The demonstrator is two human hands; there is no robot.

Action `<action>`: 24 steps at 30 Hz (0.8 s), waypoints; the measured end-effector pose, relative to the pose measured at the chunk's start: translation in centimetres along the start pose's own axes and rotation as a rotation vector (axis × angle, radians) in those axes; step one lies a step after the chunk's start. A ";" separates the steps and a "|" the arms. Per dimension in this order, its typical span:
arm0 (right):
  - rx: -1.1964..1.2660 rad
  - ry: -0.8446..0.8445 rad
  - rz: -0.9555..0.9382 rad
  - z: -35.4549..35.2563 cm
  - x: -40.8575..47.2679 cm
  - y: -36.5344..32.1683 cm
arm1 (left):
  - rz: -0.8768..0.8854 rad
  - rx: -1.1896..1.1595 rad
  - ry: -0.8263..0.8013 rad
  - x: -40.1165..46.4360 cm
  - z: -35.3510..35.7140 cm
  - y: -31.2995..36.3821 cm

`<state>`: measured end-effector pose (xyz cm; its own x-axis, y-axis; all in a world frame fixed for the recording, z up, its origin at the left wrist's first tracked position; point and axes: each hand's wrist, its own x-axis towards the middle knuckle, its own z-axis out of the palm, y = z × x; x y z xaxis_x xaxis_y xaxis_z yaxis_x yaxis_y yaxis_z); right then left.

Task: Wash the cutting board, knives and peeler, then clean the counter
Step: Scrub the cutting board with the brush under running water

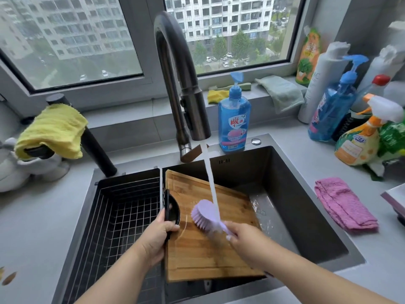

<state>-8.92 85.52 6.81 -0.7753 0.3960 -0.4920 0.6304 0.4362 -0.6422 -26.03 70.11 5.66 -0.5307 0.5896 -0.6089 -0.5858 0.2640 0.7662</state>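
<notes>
A wooden cutting board point(197, 253) leans tilted inside the dark sink point(306, 216), its left edge against the basket divider. My left hand point(157, 235) grips the board's black handle on the left edge. My right hand point(241, 235) holds a lilac dish brush point(205, 213) by its handle, bristles down on the board. Water runs from the dark tap point(186, 88) onto the brush head and board. No knives or peeler are visible.
A black wire drain basket point(122, 216) fills the sink's left part. A blue dish soap bottle point(234, 121) stands behind the sink. Spray and pump bottles point(359, 137) crowd the right counter beside a pink cloth point(344, 205). A yellow cloth point(52, 130) hangs at left.
</notes>
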 end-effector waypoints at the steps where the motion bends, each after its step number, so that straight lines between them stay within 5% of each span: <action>1: 0.023 0.008 -0.014 -0.1 0.7 -0.8 | -0.002 0.004 -0.014 -0.1 -0.1 0.0; 7: -0.001 0.118 0.048 -1.7 8.2 -1.2 | -0.030 -0.018 -0.013 -0.5 -0.8 -0.1; 21: 0.088 0.010 -0.115 -2.6 9.8 -3.6 | -0.014 -0.048 -0.030 0.0 -1.3 -0.6; 24: 0.091 0.108 0.000 -2.6 9.9 -0.2 | -0.007 -0.059 -0.029 0.0 -1.3 -0.7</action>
<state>-16.65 91.41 3.62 -0.7632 0.4826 -0.4296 0.6207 0.3631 -0.6949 -26.43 68.88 4.90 -0.5087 0.6104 -0.6071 -0.6250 0.2231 0.7481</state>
